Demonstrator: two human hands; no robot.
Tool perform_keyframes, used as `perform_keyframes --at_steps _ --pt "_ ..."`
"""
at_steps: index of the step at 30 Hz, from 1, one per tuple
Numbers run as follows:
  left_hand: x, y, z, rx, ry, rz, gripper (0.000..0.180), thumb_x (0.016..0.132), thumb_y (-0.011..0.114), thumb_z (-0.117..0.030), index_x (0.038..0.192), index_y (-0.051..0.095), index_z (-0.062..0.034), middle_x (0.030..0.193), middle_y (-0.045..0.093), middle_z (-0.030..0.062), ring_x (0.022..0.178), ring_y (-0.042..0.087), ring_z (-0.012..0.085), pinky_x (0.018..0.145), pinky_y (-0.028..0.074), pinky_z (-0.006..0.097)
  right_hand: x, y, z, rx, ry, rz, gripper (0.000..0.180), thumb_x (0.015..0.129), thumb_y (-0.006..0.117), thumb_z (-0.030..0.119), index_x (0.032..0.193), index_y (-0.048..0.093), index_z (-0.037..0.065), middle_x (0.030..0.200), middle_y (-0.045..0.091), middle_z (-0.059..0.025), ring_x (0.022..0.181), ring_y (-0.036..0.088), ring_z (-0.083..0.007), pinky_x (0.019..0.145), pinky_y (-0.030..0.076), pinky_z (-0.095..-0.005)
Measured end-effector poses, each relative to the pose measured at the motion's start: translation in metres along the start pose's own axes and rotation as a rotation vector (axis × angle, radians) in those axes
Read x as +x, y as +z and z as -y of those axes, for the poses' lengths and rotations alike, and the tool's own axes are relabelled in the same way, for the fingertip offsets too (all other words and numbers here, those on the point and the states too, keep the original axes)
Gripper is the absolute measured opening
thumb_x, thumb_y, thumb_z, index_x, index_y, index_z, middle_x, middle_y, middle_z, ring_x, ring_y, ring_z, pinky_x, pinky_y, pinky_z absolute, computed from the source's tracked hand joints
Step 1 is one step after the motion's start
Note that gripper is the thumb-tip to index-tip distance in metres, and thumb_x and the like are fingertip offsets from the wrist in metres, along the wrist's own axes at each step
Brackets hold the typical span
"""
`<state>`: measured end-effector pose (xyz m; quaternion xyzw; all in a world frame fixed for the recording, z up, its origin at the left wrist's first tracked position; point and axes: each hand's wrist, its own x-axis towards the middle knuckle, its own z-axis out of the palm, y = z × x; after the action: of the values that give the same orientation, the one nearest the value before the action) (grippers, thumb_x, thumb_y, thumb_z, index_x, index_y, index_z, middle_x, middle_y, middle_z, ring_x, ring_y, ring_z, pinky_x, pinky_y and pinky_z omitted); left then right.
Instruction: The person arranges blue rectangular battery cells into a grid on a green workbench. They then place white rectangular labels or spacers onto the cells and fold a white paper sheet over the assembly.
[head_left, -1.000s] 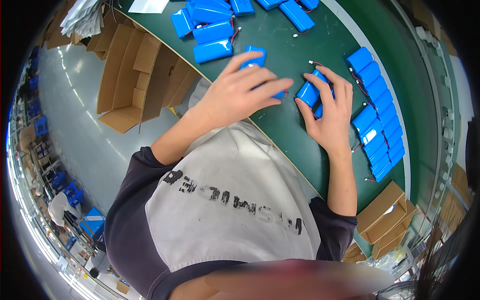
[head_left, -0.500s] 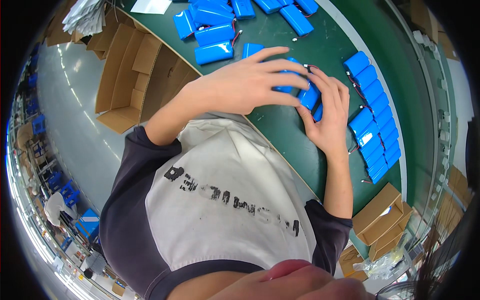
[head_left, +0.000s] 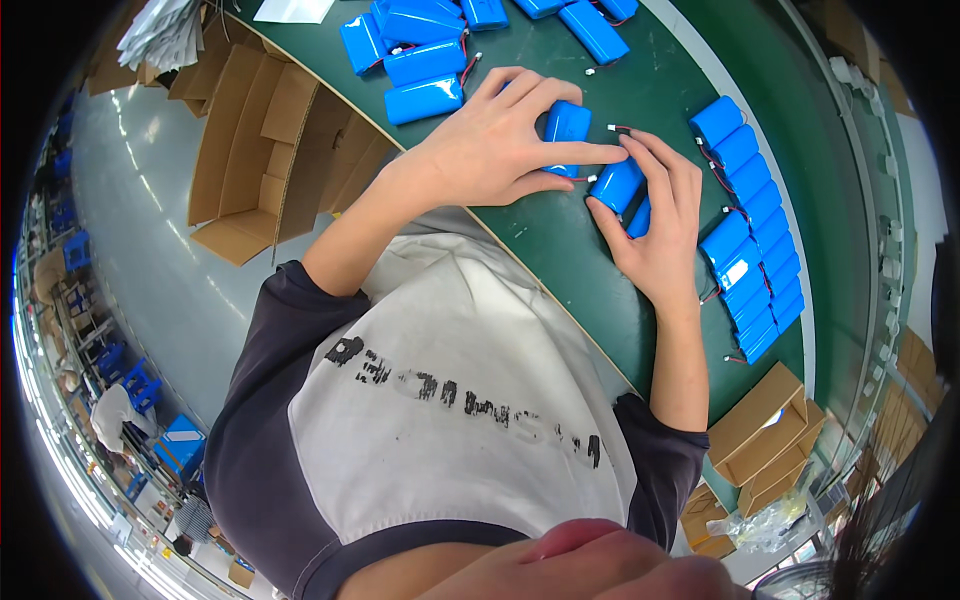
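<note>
Head view: your left hand (head_left: 500,145) spreads over a blue battery pack (head_left: 568,122), hold uncertain; it lies between your hands, nearer the left, long axis pointing away; your right hand (head_left: 657,235) curls thumb and fingers around a second pack (head_left: 617,183)

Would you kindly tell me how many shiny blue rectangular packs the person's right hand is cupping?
2: the first blue pack is in the right hand; the second blue pack is beside the first, nearer the palm, partly covered. Others may be hidden.
</note>
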<state>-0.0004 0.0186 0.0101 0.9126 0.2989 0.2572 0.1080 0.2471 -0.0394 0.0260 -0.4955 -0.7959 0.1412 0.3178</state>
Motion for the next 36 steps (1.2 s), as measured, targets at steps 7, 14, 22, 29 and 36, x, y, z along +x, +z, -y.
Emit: perform_keyframes --at_steps 7,14,22,29,36 --pt "0.003 0.009 0.008 -0.100 -0.025 -0.123 0.038 0.086 0.086 -0.033 0.120 0.072 -0.0236 0.145 0.058 0.0124 0.135 0.056 0.0390 0.109 0.049 0.049 -0.001 0.000 -0.001 -0.028 -0.009 0.013 0.066 0.075 0.089 0.013 0.137 0.066 0.008 0.141 0.062 -0.0108 0.123 0.057 -0.0356 0.105 0.048 -0.0462" --pt "-0.005 -0.003 0.010 -0.144 -0.046 -0.052 0.052 0.086 0.088 -0.030 0.124 0.059 -0.0088 0.150 0.054 0.0156 0.141 0.050 0.0433 0.113 0.048 0.051 -0.005 0.003 0.001 0.034 0.045 -0.012 0.069 0.074 0.091 0.015 0.138 0.065 0.008 0.143 0.056 -0.0146 0.118 0.057 -0.0351 0.100 0.051 -0.0449" --pt "0.018 0.009 0.012 -0.271 0.169 0.122 0.060 0.084 0.086 -0.026 0.132 0.055 -0.0098 0.138 0.052 0.0176 0.138 0.047 0.0442 0.119 0.043 0.053 -0.004 0.002 0.006 -0.087 0.064 0.047 0.076 0.075 0.094 0.031 0.141 0.063 0.009 0.133 0.057 -0.0142 0.119 0.054 -0.0349 0.101 0.048 -0.0474" --pt "0.029 0.000 0.016 -0.319 0.257 0.075 0.054 0.086 0.084 -0.022 0.132 0.059 -0.0093 0.142 0.050 0.0200 0.140 0.047 0.0445 0.118 0.042 0.053 -0.001 0.000 0.006 -0.262 -0.077 0.061 0.076 0.081 0.086 0.045 0.147 0.062 0.016 0.156 0.054 -0.0091 0.133 0.051 -0.0374 0.112 0.040 -0.0508" --pt "0.028 -0.036 0.060 0.350 -0.125 -0.195 0.039 0.092 0.075 -0.029 0.124 0.064 -0.0095 0.131 0.060 0.0161 0.122 0.058 0.0373 0.099 0.053 0.049 0.005 -0.005 0.011 -0.334 -0.203 0.235 0.059 0.089 0.079 0.037 0.146 0.065 0.030 0.161 0.053 -0.0003 0.137 0.054 -0.0344 0.116 0.041 -0.0502"
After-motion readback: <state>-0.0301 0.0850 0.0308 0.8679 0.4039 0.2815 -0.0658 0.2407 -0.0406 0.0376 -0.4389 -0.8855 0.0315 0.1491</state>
